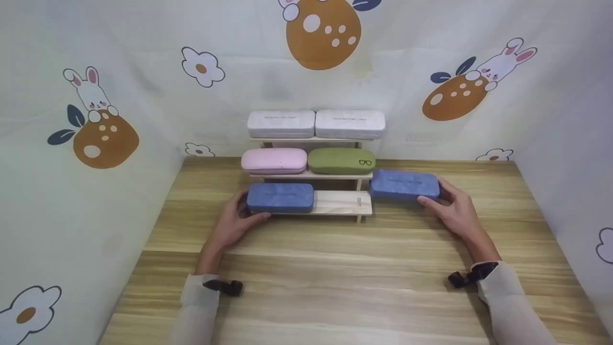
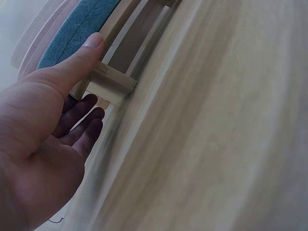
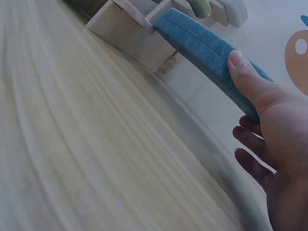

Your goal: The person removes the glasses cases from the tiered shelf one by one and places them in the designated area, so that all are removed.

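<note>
On the left half of the bottom step of a wooden tiered rack [image 1: 342,203] sits a blue glasses case [image 1: 280,197]. My left hand [image 1: 234,223] holds that case's left end; its thumb lies along the front, at the step's edge, and its index finger is mostly hidden in the left wrist view. A second blue glasses case [image 1: 404,186] is gripped at its right end by my right hand [image 1: 455,208]. This case is tilted, clear of the table, with its left end beside the rack's right side. The right thumb presses on its front face [image 3: 207,48].
A pink glasses case [image 1: 274,160] and a green one [image 1: 341,160] fill the middle step. Two pale grey cases, left [image 1: 281,124] and right [image 1: 349,124], stand on the top step. Behind the wooden table [image 1: 325,287] hangs a printed cloth [image 1: 239,96].
</note>
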`<state>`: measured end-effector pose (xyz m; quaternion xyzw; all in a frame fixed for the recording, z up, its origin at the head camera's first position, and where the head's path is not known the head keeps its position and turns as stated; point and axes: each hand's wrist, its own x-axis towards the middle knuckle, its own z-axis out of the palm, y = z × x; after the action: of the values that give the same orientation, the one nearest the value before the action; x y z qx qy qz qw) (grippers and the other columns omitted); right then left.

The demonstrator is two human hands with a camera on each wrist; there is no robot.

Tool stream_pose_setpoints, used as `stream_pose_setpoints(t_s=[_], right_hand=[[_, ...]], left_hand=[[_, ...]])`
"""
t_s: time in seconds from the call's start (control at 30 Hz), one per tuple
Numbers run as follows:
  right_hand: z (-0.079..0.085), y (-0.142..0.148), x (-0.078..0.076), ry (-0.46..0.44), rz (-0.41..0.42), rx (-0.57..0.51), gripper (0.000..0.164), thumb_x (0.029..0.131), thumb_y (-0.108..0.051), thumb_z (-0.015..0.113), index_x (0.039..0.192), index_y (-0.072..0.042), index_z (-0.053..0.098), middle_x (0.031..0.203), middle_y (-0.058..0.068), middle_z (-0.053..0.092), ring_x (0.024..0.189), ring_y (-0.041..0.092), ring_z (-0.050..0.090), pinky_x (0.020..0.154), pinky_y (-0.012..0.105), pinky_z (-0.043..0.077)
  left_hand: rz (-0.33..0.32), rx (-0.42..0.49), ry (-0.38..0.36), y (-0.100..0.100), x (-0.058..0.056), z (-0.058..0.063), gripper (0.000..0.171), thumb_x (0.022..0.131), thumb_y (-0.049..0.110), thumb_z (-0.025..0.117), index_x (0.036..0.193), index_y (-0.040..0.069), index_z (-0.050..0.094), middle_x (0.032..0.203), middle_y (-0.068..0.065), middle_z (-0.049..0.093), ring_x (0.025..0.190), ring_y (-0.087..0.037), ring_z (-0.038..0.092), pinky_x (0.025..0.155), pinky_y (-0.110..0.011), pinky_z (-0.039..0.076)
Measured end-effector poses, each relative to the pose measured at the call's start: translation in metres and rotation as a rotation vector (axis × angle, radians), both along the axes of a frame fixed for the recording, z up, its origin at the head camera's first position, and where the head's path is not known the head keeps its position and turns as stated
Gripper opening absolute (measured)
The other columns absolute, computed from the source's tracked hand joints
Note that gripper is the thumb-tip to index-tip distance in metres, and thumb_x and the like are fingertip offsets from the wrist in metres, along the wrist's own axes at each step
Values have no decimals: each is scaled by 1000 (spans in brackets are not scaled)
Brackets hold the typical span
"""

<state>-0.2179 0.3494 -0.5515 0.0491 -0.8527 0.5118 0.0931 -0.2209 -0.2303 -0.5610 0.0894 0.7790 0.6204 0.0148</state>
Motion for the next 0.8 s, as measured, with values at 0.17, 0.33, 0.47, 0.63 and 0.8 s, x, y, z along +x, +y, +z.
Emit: stream_pose_setpoints(t_s=[0.17,0.33,0.47,0.63,0.8], right_hand=[[-3,0,-11,-1,-43,48,79,94,-30,88,160,-8,52,155,23,60,144,34,56,108,-1,39],[-6,-2,-21,9,-62,81,84,92,-38,89,160,-7,52,155,19,62,147,35,55,116,7,39],[-8,-7,-29,17,-46,110,87,91,-40,89,160,-4,51,156,18,60,149,35,53,128,34,43],[-9,-11,-38,24,-47,129,87,92,-42,89,160,-6,51,156,19,61,148,36,55,125,41,44],[-10,-14,-48,27,-49,137,84,93,-42,88,160,-5,52,150,20,66,141,34,60,116,33,49]], left_hand=[[-7,6,3,-1,0,-1,94,83,19,96,161,6,45,158,-16,58,147,-30,57,125,-36,48],[-6,16,23,1,1,1,89,83,18,96,157,6,49,155,-15,61,145,-28,58,124,-34,48],[-5,14,41,2,0,1,88,83,15,96,156,4,49,154,-17,61,144,-31,59,122,-33,50],[3,-1,38,3,0,0,88,83,14,96,156,2,49,152,-18,62,143,-33,60,120,-32,52],[15,-15,31,2,0,0,88,83,15,96,156,3,49,151,-19,63,143,-32,60,121,-35,52]])
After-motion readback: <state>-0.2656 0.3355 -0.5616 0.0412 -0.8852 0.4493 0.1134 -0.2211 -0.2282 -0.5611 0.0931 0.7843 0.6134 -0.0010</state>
